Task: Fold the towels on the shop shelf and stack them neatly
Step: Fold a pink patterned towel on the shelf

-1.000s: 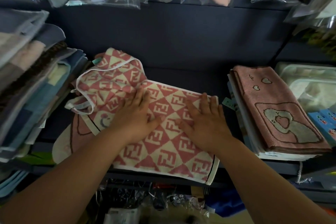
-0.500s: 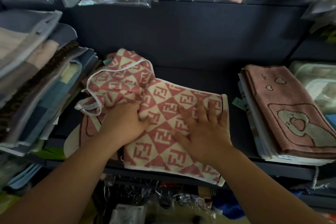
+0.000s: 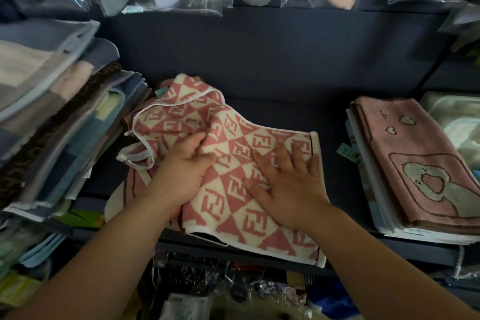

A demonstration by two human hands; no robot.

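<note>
Pink checked towel (image 3: 233,215) lies lengthwise left to right

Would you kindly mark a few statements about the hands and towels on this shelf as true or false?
1. The right hand lies flat on the checked towel. True.
2. The left hand hovers clear of the checked towel. False: it grips a bunched fold of it.
3. A pink towel with hearts tops the right stack. True.
4. The checked towel lies fully flat. False: its left part is rumpled.
</note>
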